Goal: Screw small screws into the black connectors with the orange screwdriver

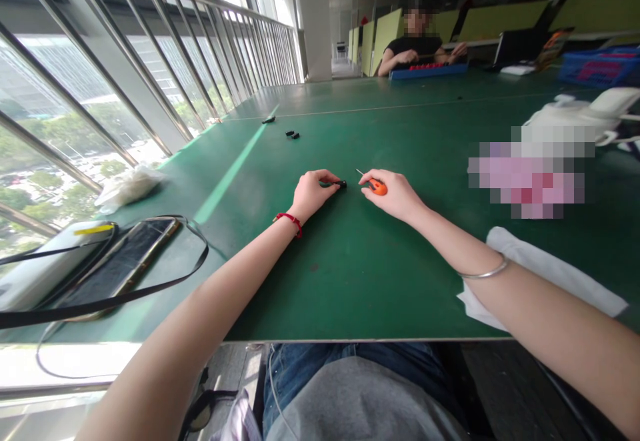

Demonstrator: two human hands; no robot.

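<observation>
Near the middle of the green table (320,281), my left hand (311,194) is closed on a small black part (342,184) whose end sticks out past the fingertips. What exactly the part is cannot be made out. My right hand (395,193) grips a screwdriver (379,187) by its orange and black handle. The thin metal shaft points up and left toward the black part, with a small gap between them. Farther back lie two small black pieces (293,135) side by side, and another black piece (269,120) rests beyond them to the left.
At left are a phone (125,261), a white power-bank-like box (45,274) with black cords, and a plastic bag (127,187) by the railing. White paper (550,274) lies under my right forearm. A person (415,47) sits opposite behind a blue tray (427,71); a blue basket (600,67) stands far right.
</observation>
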